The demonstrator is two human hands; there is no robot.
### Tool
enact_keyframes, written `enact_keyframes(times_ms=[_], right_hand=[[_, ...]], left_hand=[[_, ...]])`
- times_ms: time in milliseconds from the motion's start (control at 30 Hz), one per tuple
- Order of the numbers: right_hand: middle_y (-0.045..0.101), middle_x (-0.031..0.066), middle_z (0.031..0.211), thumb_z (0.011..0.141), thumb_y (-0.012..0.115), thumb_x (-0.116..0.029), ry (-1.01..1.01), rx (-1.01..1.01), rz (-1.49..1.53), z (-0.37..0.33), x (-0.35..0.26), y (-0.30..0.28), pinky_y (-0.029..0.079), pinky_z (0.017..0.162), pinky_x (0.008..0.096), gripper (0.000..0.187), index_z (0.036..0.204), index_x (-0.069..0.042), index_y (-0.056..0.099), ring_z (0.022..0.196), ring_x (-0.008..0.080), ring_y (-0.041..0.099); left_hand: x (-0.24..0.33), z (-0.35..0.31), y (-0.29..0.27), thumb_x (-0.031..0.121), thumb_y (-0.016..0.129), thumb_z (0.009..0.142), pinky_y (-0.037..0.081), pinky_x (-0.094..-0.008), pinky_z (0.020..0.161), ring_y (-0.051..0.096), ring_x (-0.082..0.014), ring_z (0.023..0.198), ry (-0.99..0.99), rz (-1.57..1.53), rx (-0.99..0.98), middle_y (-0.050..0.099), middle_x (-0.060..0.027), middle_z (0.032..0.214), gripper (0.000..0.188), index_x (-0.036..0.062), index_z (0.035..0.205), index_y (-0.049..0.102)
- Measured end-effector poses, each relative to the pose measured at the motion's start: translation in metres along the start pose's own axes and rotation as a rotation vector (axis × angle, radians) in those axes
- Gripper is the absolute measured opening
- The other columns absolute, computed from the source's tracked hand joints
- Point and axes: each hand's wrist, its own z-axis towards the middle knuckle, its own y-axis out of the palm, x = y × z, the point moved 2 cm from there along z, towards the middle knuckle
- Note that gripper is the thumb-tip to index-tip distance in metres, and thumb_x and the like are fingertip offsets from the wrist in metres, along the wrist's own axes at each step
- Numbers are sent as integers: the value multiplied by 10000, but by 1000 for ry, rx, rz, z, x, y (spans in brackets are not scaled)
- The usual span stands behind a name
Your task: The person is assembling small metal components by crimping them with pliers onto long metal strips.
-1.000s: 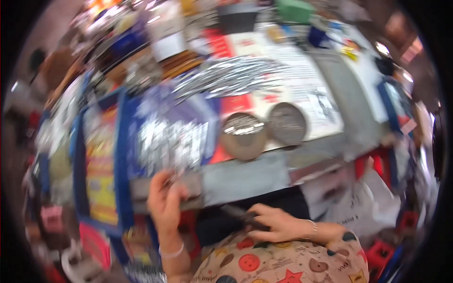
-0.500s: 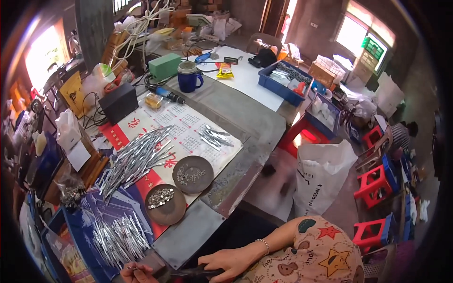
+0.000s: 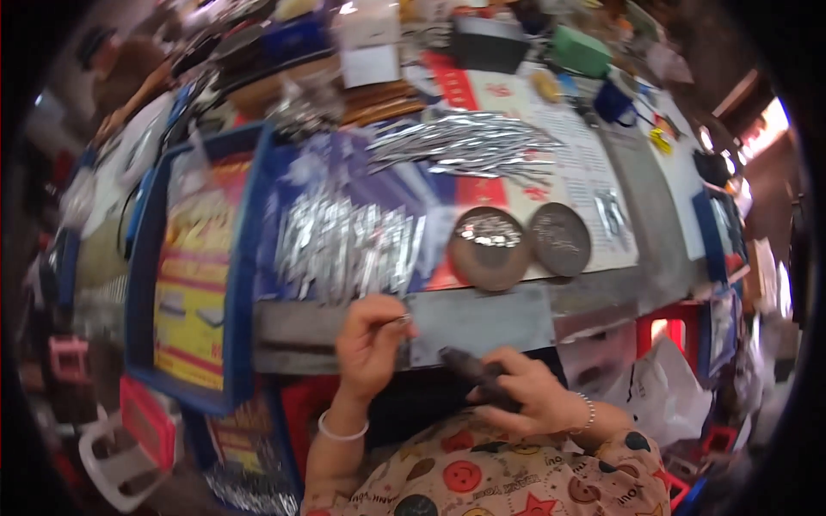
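Observation:
My left hand [image 3: 368,344] is closed in a pinch at the table's front edge, with a small shiny metal piece [image 3: 404,319] at its fingertips. My right hand [image 3: 535,391] wraps round a dark hand tool [image 3: 483,377], its tip pointing left toward my other hand. Blur hides the tool's exact kind. Beyond my left hand lie flat silver metal strips [image 3: 348,245] in a spread row. One brown round dish [image 3: 489,267] holds small shiny round pieces. A second dish [image 3: 559,245], touching or nearly touching it, has tiny thin bits inside.
A larger heap of silver strips [image 3: 469,146] lies farther back on a printed sheet. At left stands a blue tray [image 3: 262,206] with a yellow printed sheet inside. A blue mug [image 3: 613,103] and green box [image 3: 581,50] stand far right. Another person [image 3: 129,73] is at far left.
The view has swung left, bringing the blue tray and my whole left hand into sight. My right hand still grips the dark tool, which now shows more plainly.

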Motion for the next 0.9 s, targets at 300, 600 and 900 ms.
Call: enact_keyframes(times_ms=[300,600,900], right_hand=[[562,156,1012,634,791,-160,-285,147,-358,49,-40,-33,488,542,340,278,750,3,598,700,277,592],[537,182,951,666,807,-97,-213,78,-416,64,-53,-33,487,516,349,243,767,-11,604,660,276,590],[518,136,972,764,751,-211,58,-75,-350,46,-41,-31,490,603,390,228,798,-12,645,739,283,581]], left_hand=[[7,-10,-11,67,570,956,496,-252,702,584,-138,765,11,-73,-16,561,-128,948,116,-14,1027,527],[9,-6,-12,63,585,947,488,-244,681,578,-138,761,45,-14,-64,589,-140,936,117,-12,1004,517],[13,-17,-6,116,566,968,454,-250,603,538,-144,663,-194,-410,199,550,-101,908,109,41,988,489]])
